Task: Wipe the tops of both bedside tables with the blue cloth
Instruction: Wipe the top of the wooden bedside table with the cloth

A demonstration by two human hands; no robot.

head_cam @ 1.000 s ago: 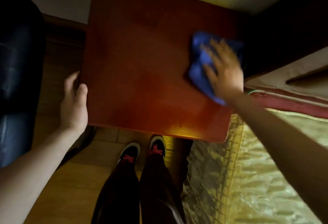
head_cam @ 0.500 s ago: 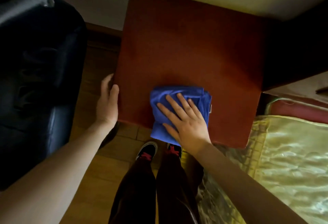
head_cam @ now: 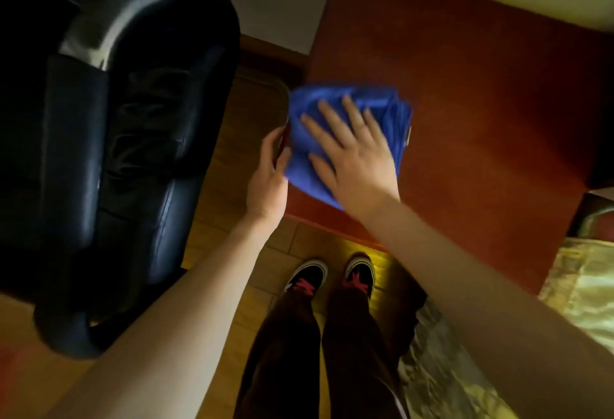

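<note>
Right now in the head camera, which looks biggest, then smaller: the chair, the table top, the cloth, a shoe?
1. Chair, nearer the camera, so unsure against the table.
2. Table top
3. Cloth
4. Shoe

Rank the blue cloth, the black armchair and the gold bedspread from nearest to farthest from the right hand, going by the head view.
1. blue cloth: directly under the right hand, at the bedside table's near-left corner.
2. black armchair: off to the left, beyond the left hand.
3. gold bedspread: far right, past the table's right edge.
</note>
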